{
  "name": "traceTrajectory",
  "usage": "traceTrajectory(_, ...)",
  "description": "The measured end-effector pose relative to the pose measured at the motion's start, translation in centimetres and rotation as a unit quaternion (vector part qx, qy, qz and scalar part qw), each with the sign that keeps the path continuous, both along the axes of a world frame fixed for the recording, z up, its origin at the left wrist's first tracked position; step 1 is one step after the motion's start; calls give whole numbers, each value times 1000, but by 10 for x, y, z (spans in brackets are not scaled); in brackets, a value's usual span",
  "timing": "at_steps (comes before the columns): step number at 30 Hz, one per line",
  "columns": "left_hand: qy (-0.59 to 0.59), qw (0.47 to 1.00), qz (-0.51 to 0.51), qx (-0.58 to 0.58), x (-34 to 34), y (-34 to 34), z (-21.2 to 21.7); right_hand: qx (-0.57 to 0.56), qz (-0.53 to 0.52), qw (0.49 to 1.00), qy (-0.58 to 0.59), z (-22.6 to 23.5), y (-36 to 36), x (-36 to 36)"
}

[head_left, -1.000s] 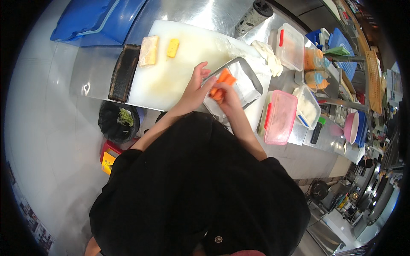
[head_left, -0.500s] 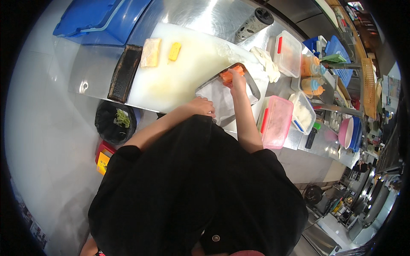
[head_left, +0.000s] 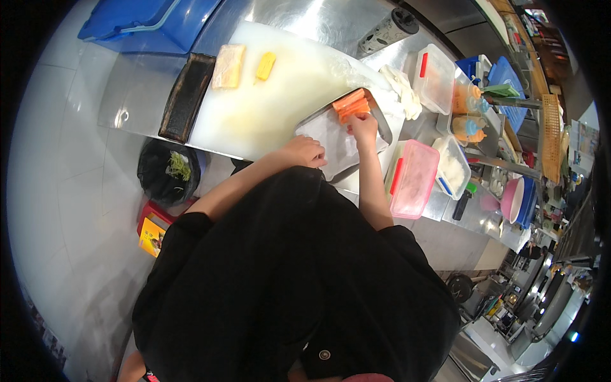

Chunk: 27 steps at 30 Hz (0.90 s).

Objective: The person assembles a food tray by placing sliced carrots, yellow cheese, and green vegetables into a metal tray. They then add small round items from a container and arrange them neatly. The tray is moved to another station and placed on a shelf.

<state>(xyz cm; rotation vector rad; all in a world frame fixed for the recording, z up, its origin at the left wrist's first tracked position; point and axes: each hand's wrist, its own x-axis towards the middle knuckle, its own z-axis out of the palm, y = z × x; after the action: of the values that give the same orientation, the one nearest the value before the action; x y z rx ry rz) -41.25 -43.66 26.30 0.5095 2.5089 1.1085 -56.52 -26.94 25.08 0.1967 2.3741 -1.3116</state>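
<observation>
The right hand (head_left: 363, 129) is shown with its fingers bent and drawn together, the fingertips touching the near side of the orange sticks (head_left: 351, 105); whether a stick is pinched cannot be told. The left hand (head_left: 305, 151) is loosely curled at the left edge of a shallow metal tray (head_left: 383, 121); whether the rim is gripped cannot be told, its fingertips being partly hidden. The tray is lined with a white sheet (head_left: 334, 143), and the sticks are laid side by side at its far right corner. The tray is carried by the right part of a white cutting board (head_left: 248, 121). Near the board's far left corner, a pale block (head_left: 228, 66) and a smaller yellow block (head_left: 265, 66) are set apart. Beyond the board's right edge are seen a pale cloth (head_left: 401, 89), a clear lidded box (head_left: 438, 76) with indistinct contents, a pink-lidded box (head_left: 417, 178) and a clear box (head_left: 452, 167) filled with something white. Orange sauce is held in squeeze bottles (head_left: 464, 99). Below the board's near left corner, green scraps (head_left: 179, 167) are contained in a black-lined bin (head_left: 154, 183).
</observation>
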Motion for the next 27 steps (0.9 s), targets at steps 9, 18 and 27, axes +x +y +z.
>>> traceTrajectory(9, 248, 892, 377, 20, 6, -74, 29, 38, 14, 998, 57, 27, 39, 17)
traceTrajectory(18, -32, 799, 548, -246, -31, -194, 9, -75, 183, 963, 180, 26, -32, 48)
traceTrajectory(27, -97, 691, 614, 369, 51, -199, 6, 68, 203, 974, 67, 25, -253, 18)
